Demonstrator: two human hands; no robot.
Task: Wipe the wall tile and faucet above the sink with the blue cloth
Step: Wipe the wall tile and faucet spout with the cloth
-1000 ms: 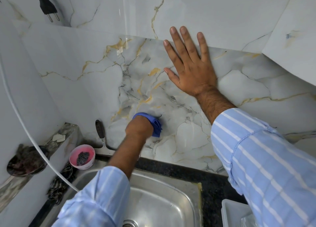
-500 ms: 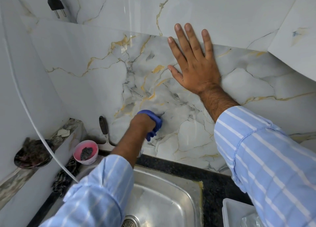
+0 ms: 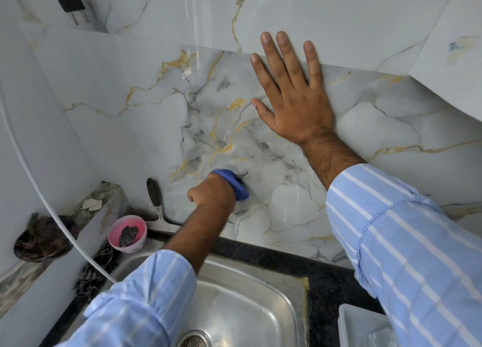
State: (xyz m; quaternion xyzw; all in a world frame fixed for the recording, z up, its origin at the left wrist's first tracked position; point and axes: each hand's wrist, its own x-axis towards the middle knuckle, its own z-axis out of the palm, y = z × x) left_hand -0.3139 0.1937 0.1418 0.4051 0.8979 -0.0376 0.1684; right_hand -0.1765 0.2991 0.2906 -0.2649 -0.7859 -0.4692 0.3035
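The blue cloth (image 3: 232,183) is bunched under the left hand (image 3: 212,192), whose fingers are clenched around it and press it against the marbled wall tile (image 3: 287,198) low down, just above the steel sink (image 3: 242,307). The right hand (image 3: 292,98) lies flat on the tile higher up, fingers (image 3: 283,57) spread and released, holding nothing. A pink bowl (image 3: 127,233) sits at the sink's back left corner, beside a black-handled scraper (image 3: 156,203) leaning on the wall.

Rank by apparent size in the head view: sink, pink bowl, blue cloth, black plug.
1. sink, by far the largest, though partly cut off by the frame.
2. pink bowl.
3. blue cloth and black plug: similar; cloth mostly hidden by left hand, so unranked.
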